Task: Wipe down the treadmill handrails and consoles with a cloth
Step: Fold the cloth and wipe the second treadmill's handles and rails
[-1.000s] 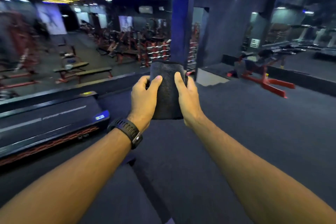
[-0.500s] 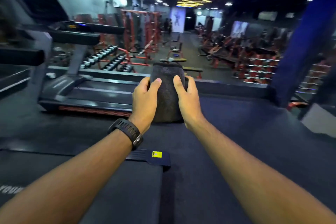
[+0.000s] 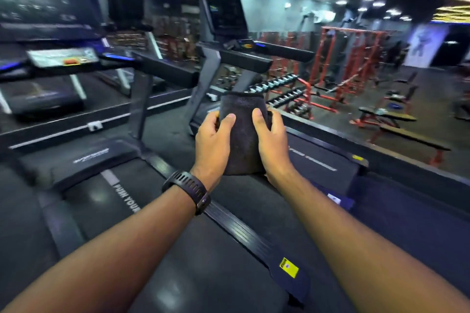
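Note:
A dark folded cloth is held upright in front of me by both hands. My left hand, with a black watch on its wrist, grips the cloth's left side. Its right side is gripped by my right hand. The near treadmill stands at the left with a black handrail and a console with a red button. Behind the cloth a second treadmill shows its handrail and dark screen. Both hands are well short of any handrail.
The near treadmill's belt and side rail lie below my arms. Red racks, a dumbbell rack and benches fill the lower floor at the right, beyond a platform edge.
The view has swung left, bringing the two treadmills' consoles and handrails into sight. Both hands keep the same grip on the cloth.

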